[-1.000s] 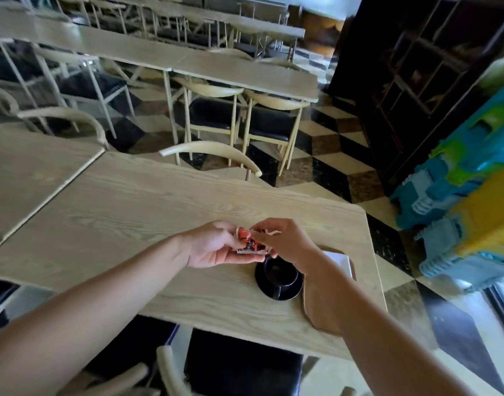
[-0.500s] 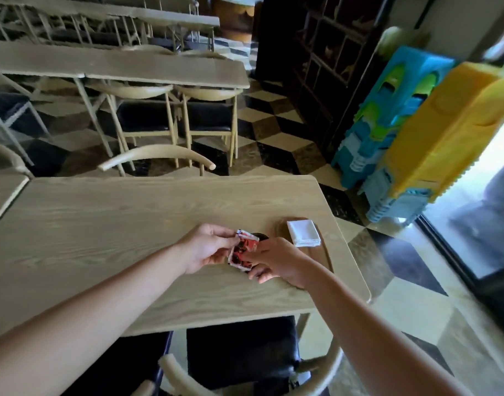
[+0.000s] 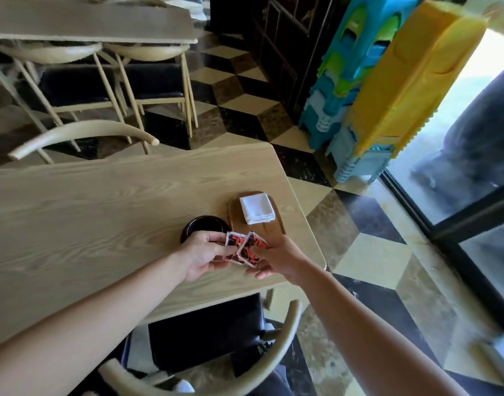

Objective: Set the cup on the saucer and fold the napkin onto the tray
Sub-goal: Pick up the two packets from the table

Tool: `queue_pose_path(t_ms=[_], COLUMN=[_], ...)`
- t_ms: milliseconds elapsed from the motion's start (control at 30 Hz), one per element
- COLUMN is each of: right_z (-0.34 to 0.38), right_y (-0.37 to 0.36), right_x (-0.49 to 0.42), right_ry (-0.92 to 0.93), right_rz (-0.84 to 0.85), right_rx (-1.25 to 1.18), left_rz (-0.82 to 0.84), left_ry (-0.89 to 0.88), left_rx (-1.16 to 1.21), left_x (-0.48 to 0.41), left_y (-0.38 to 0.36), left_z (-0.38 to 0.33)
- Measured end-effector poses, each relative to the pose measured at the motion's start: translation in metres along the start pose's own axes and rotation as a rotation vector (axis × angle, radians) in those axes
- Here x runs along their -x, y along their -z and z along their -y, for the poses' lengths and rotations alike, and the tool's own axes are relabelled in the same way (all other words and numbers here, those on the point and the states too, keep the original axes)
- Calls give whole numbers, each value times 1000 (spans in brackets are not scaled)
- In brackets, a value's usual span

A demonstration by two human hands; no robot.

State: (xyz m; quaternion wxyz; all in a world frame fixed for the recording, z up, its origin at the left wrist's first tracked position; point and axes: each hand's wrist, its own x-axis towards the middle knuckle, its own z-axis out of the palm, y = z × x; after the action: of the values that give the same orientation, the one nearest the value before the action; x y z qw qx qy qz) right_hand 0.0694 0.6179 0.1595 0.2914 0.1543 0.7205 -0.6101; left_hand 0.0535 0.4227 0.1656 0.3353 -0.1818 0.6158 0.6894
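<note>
A folded white napkin (image 3: 257,208) lies on the far end of a wooden tray (image 3: 276,227) at the table's right side. Left of the tray sits a black saucer (image 3: 204,224); my left hand covers its near part, and the cup is hidden. My left hand (image 3: 202,256) pinches a small red-and-black sachet (image 3: 233,244). My right hand (image 3: 276,258) pinches a second sachet (image 3: 251,248) of the same kind. The two sachets overlap between my hands, just above the tray's near end.
The light wooden table (image 3: 102,212) ends close to the tray on the right. A black-seated chair (image 3: 210,332) is tucked under the near edge, another chair back (image 3: 82,135) stands at the far side. Stacked blue and yellow plastic stools (image 3: 388,90) stand on the floor to the right.
The view has swung right and down. What looked like one sachet held between my hands now shows as two overlapping sachets, one per hand. The napkin has stayed on the tray.
</note>
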Motion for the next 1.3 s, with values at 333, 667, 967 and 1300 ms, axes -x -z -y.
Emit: queue_pose_path(t_ms=[333,667,967,1300], right_z=[-37,-50,-65,-70], right_y=[128,150,115,108], right_x=[-62,-135,-173,-174], right_ry=[-175,-164,-97,-10], right_rz=[-42,78,46,-76], right_rx=[96,444,684,825], left_rz=[-201,-444,-625,-642], left_ry=[95,104,40,-117], left_rx=[93,-42,-290,-924], left_x=[-77,-153,-176,-182], left_y=[-65,-82,-72,-77], left_z=[26,62,71,73])
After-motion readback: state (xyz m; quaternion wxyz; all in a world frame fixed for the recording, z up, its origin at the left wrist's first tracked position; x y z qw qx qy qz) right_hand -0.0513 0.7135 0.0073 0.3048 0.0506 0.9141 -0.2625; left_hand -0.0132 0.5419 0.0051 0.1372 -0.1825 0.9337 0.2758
